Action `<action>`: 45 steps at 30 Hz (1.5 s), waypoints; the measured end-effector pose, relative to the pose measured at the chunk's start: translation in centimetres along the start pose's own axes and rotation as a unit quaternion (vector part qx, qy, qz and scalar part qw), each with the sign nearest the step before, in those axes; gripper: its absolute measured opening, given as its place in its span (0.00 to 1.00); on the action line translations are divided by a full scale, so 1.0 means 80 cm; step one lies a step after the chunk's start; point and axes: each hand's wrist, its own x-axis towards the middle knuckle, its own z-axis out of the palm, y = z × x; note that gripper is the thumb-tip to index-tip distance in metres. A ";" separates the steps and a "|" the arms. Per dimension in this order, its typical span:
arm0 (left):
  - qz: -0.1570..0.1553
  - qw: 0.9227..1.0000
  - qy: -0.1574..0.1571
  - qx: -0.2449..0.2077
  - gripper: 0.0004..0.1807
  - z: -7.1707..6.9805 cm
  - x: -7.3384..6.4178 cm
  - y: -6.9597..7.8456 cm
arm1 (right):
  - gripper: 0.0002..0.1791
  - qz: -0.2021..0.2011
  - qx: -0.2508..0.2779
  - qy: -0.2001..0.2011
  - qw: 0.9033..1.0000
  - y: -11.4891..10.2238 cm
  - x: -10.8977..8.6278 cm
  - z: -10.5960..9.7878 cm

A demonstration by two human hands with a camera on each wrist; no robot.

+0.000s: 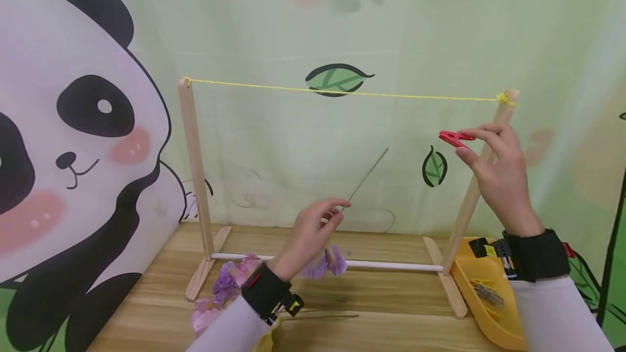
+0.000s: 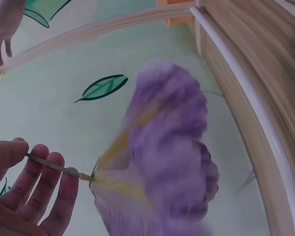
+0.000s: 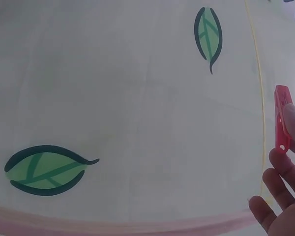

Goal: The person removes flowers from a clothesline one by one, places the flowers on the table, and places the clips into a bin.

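Note:
My left hand [image 1: 309, 230] pinches the thin green stem of a purple artificial flower [image 2: 174, 142], its bare end slanting up and to the right. The ruffled bloom hangs below the hand and looks blurred in the left wrist view. Up at the right, my right hand [image 1: 506, 173] grips a red clothespin [image 1: 455, 138] between thumb and fingertips, in front of the right post. Above both hands, a yellow string [image 1: 391, 95] runs between two wooden posts. The clothespin [image 3: 281, 118] is apart from the string in the head view.
Several pink and purple artificial flowers [image 1: 226, 287] lie on the wooden table [image 1: 391, 297], partly behind the left forearm. A yellow tray [image 1: 481, 322] with clothespins stands by the right post's foot. A white rod [image 1: 391, 266] joins the posts low down. Behind hangs a panda-printed curtain.

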 end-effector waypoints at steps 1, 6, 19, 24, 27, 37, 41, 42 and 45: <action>0.002 1.000 0.003 0.008 0.14 -0.001 -0.004 0.000 | 0.20 0.009 -0.002 0.008 1.000 0.003 -0.005 -0.002; 0.021 0.997 0.006 0.072 0.14 -0.002 -0.021 0.001 | 0.20 0.044 0.006 0.045 0.998 0.019 -0.031 -0.009; 0.072 0.968 -0.006 0.240 0.15 -0.008 -0.057 0.012 | 0.19 0.116 -0.011 0.088 0.989 0.059 -0.091 -0.042; 0.070 0.947 -0.019 0.312 0.17 -0.015 -0.069 0.020 | 0.18 0.151 -0.032 0.101 0.983 0.077 -0.113 -0.053; 0.051 0.938 -0.024 0.341 0.21 -0.018 -0.075 0.022 | 0.18 0.161 -0.044 0.108 0.980 0.087 -0.125 -0.057; -0.003 0.929 -0.065 0.364 0.18 -0.030 -0.095 0.012 | 0.17 0.191 -0.056 0.097 0.975 0.118 -0.162 -0.061; -0.018 0.925 -0.077 0.372 0.17 -0.035 -0.102 0.007 | 0.17 0.206 -0.088 0.046 0.973 0.129 -0.170 -0.060; -0.021 0.924 -0.081 0.373 0.17 -0.037 -0.103 0.007 | 0.17 0.207 -0.099 0.025 0.973 0.132 -0.171 -0.061; -0.020 0.919 -0.099 0.381 0.19 -0.040 -0.106 0.007 | 0.18 0.198 -0.127 -0.050 0.971 0.140 -0.177 -0.060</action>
